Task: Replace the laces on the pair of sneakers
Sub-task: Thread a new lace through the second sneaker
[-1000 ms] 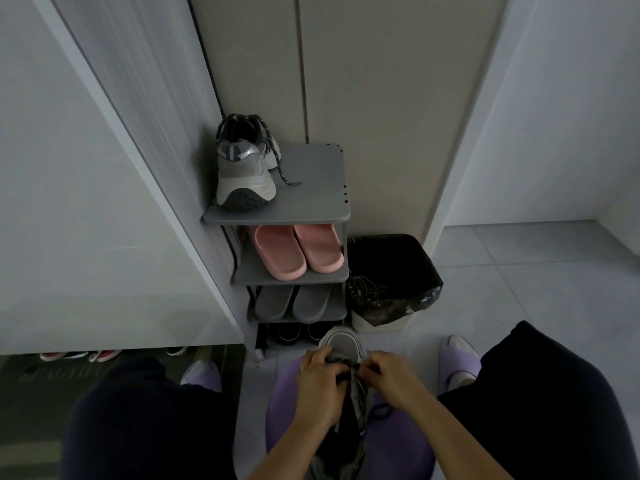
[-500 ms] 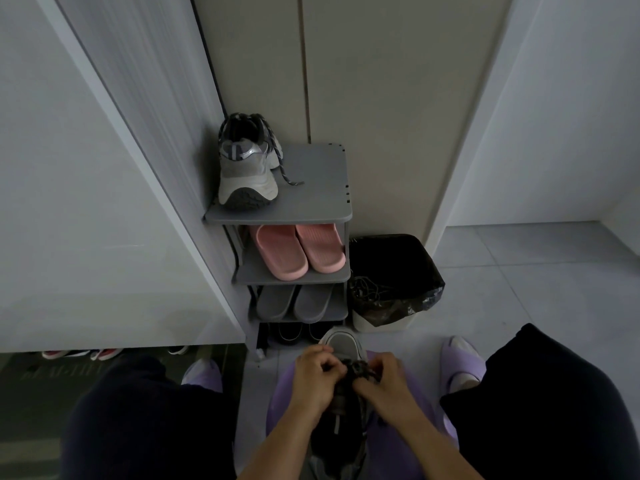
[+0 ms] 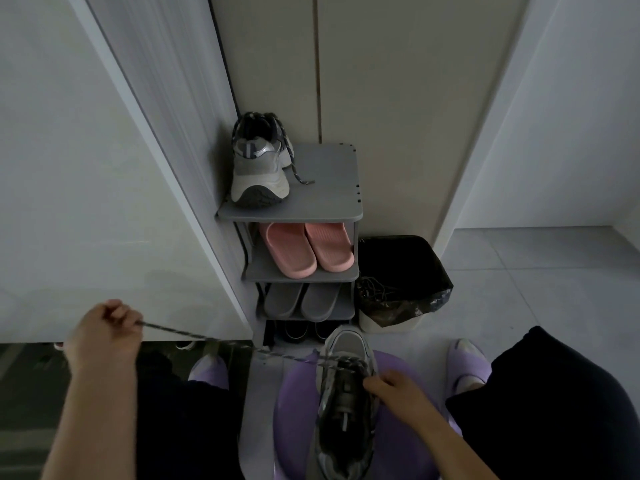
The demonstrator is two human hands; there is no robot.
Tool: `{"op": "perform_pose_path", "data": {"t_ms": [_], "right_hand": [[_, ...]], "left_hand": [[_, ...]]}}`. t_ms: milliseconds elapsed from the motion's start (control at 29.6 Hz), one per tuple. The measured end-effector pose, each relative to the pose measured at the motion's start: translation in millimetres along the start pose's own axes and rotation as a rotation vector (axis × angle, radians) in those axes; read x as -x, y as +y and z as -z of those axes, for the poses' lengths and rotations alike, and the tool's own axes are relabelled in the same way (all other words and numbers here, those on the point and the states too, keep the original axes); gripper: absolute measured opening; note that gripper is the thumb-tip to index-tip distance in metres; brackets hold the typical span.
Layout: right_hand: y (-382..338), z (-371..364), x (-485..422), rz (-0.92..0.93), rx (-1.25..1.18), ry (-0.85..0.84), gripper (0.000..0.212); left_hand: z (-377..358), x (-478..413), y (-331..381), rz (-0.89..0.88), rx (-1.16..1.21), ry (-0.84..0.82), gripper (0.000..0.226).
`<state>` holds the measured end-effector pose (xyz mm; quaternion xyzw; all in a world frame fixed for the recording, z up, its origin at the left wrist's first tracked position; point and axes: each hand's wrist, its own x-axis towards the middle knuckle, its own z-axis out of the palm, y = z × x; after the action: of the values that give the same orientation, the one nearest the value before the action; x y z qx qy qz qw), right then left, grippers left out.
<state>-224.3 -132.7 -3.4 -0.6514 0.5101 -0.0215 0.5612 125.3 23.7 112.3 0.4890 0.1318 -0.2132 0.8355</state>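
two grips: left hand (image 3: 104,336) on lace (image 3: 221,340), right hand (image 3: 398,393) on sneaker (image 3: 346,407); shoe rack (image 3: 329,188), bin (image 3: 408,265) ahead

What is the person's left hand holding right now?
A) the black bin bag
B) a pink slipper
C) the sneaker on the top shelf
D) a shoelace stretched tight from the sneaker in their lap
D: the left hand grips the lace, which runs taut across to the sneaker that the right hand holds.
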Motion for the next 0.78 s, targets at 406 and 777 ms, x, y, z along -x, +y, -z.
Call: {"op": "perform_pose_path", "data": {"t_ms": [406,777], "right_hand": [[-4.9,-9.7,5.2,0.056,-0.219,0.012,0.024],[-3.7,-10.0,5.0,0.133,-0.352,0.021,0.022]], "left_hand": [[5.2,107.9,-154.5,-0.017,-1.655,-0.911,0.047],[-11.2,140.9,-148.0,0.291,-1.549,-1.241,0.021]]}}
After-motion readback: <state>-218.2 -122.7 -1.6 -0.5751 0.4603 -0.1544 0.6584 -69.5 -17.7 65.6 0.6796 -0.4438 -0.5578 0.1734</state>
